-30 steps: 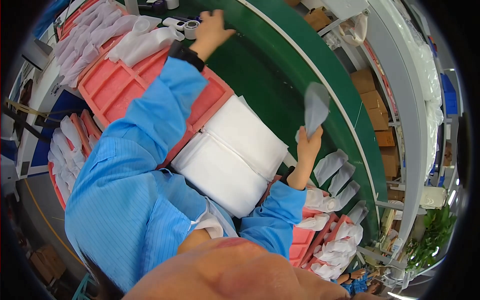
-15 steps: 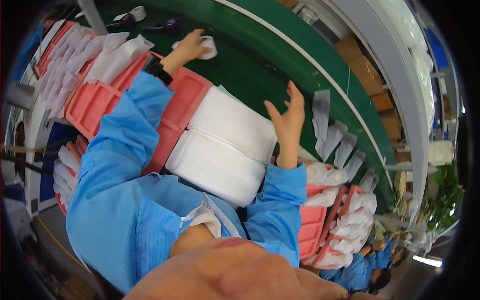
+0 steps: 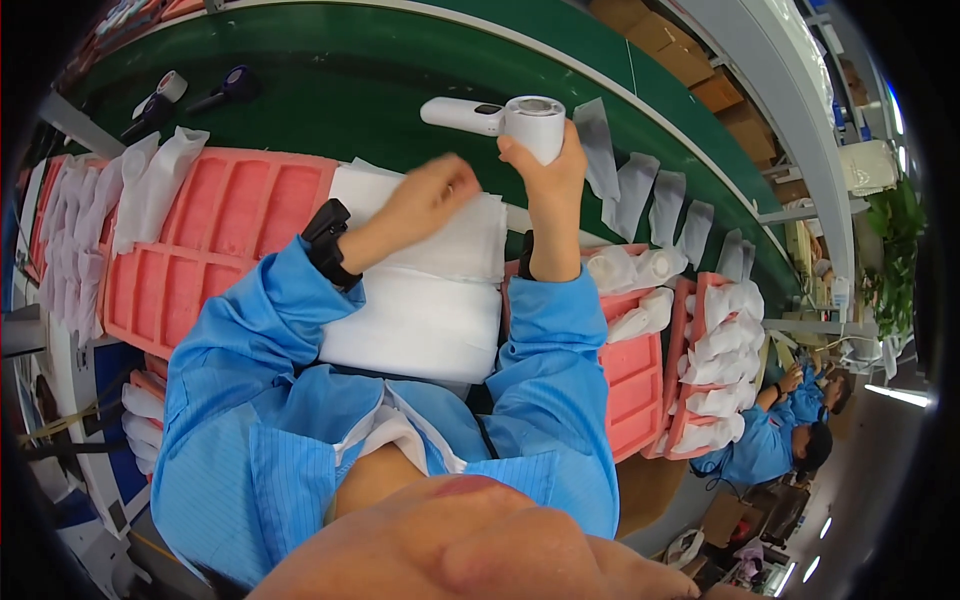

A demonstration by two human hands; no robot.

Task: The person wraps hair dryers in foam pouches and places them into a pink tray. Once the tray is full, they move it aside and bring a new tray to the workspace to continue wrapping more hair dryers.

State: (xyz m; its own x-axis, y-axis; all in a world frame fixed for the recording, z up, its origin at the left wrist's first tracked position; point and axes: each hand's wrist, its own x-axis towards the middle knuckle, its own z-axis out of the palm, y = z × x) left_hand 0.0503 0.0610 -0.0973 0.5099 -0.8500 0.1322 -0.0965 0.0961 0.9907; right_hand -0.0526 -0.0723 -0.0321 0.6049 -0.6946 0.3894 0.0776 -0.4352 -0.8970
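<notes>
My right hand (image 3: 552, 170) grips a white handheld fan (image 3: 535, 127) by its round head, the thumb and fingers around the drum. Its handle points left, with a small dark panel near the head. My left hand (image 3: 425, 205) hovers over a stack of thin white foam sleeves (image 3: 415, 320), lying in two piles in front of me. Its fingers look curled but are smeared by motion, and nothing can be made out in them.
A green conveyor belt (image 3: 330, 65) runs beyond the stack, bearing dark handheld fans (image 3: 232, 88) at far left and several white sleeves (image 3: 635, 190) at right. Pink compartment trays (image 3: 225, 215) lie left, more (image 3: 632, 385) at right with wrapped items. A co-worker (image 3: 750, 445) sits far right.
The white fan, earlier by my left hand on the belt, is now up in my right hand, which was open. My left hand has come back over the sleeves. The view has shifted.
</notes>
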